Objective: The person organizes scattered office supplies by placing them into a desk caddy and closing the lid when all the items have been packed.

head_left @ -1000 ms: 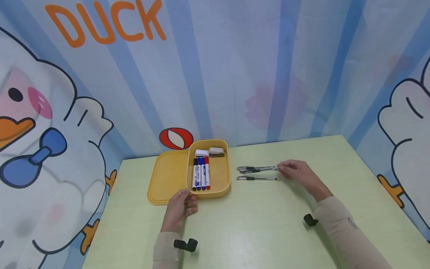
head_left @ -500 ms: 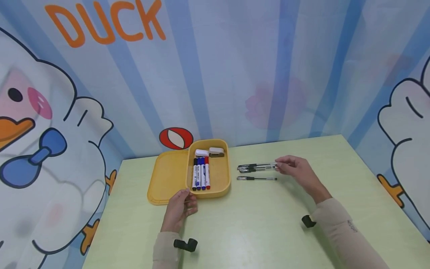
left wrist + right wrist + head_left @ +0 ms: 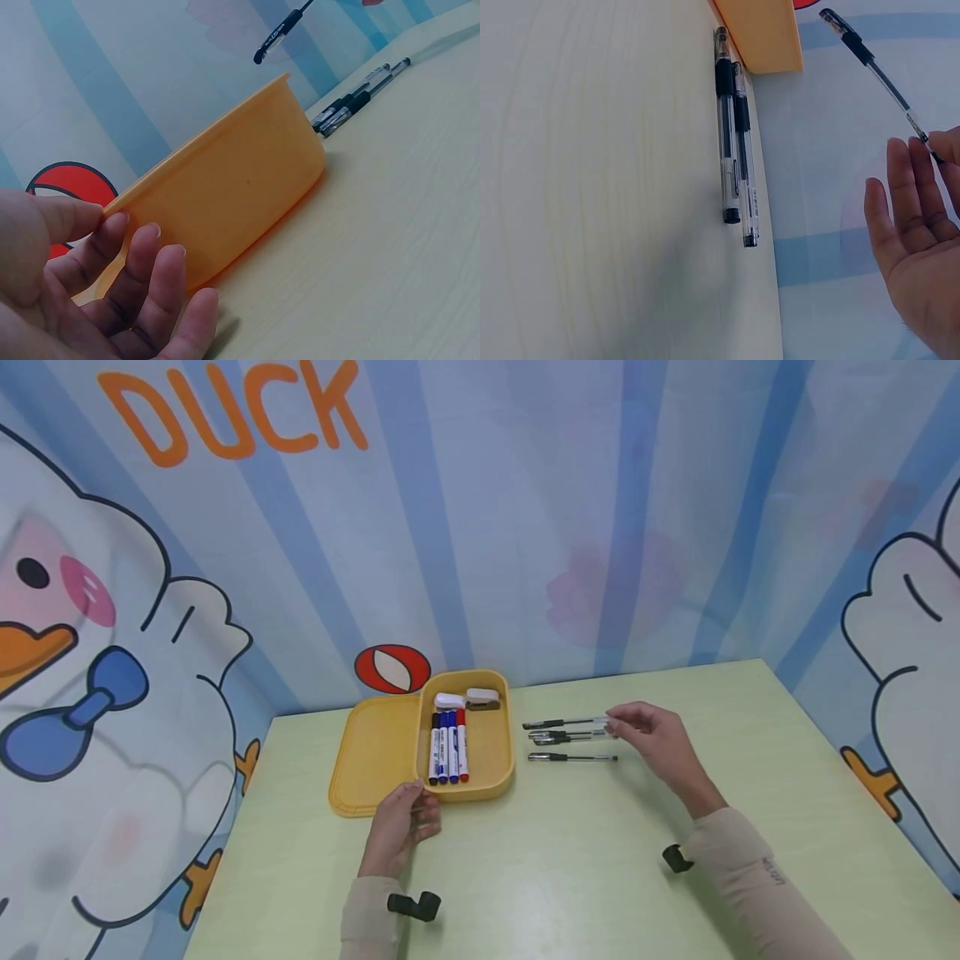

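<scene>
My right hand pinches one end of a clear gel pen with a black grip. In the right wrist view this pen is raised above the tabletop, its other end pointing towards the box. Below it, more gel pens of the same kind lie side by side on the table. My left hand pinches the near-left rim of a yellow plastic box between thumb and index finger, the other fingers loosely curled along its outer wall. Several whiteboard markers lie inside, caps in black, blue and red.
Small white pieces, one with a dark grey side, sit at the box's far end. A flat yellow lid lies along the box's left side. The pale table ends at a printed curtain behind.
The right hand has lifted one gel pen off the group and shifted slightly left and away from me, separating it from the others. The left hand and the box have stayed put.
</scene>
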A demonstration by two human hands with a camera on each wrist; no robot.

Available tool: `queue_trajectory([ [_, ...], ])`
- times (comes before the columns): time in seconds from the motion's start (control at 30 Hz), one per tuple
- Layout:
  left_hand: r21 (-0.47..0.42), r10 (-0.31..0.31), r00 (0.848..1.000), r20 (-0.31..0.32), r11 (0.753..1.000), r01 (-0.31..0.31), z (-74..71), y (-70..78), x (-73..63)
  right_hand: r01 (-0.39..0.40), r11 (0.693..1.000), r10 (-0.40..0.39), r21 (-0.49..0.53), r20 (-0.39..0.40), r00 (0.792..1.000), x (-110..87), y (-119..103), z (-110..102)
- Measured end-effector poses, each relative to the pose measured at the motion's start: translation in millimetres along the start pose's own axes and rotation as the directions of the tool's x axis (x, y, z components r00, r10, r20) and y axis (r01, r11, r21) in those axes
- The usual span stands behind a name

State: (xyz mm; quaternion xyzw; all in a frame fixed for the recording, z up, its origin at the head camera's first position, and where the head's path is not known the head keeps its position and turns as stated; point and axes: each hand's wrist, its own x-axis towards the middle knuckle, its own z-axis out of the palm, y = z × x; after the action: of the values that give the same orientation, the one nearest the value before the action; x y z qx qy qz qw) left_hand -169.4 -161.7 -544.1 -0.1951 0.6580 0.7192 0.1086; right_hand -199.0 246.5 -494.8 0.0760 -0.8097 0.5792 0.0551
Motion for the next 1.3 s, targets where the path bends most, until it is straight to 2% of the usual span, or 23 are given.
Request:
queue_trajectory([
  [0.2, -0.002, 0.0, 1.0, -0.001, 1.0, 0.0, 0.3, 0.1, -0.6, 0.103, 0.992, -0.111, -0.075, -0.102, 0.989, -9.8, -27, 12],
  [0.33, -0.005, -0.005, 1.0, -0.003, 1.0, 0.005, 0.7, 0.7, -1.0, 0.202, 0.97, -0.222, -0.137, -0.15, 0.963, -12.3, -36, 19],
  [0.43, -0.004, -0.009, 1.0, -0.006, 1.0, 0.009, 0.7, 0.8, -1.0, 0.25, 0.955, -0.277, -0.162, -0.178, 0.944, -11.8, -38, 23],
  [0.93, -0.004, -0.014, 1.0, -0.002, 1.0, 0.014, 0.3, 1.4, -1.4, 0.275, 0.95, -0.307, -0.149, -0.275, 0.911, -12.2, -41, 39],
  [1.2, -0.001, -0.018, 1.0, -0.009, 1.0, 0.018, 0.8, 1.5, -0.9, 0.298, 0.943, -0.329, -0.146, -0.281, 0.902, -10.2, -42, 49],
  [1.3, 0.0, -0.019, 1.0, -0.009, 1.0, 0.019, 1.0, 1.8, -0.9, 0.309, 0.937, -0.344, -0.163, -0.279, 0.896, -3.6, -33, 55],
])
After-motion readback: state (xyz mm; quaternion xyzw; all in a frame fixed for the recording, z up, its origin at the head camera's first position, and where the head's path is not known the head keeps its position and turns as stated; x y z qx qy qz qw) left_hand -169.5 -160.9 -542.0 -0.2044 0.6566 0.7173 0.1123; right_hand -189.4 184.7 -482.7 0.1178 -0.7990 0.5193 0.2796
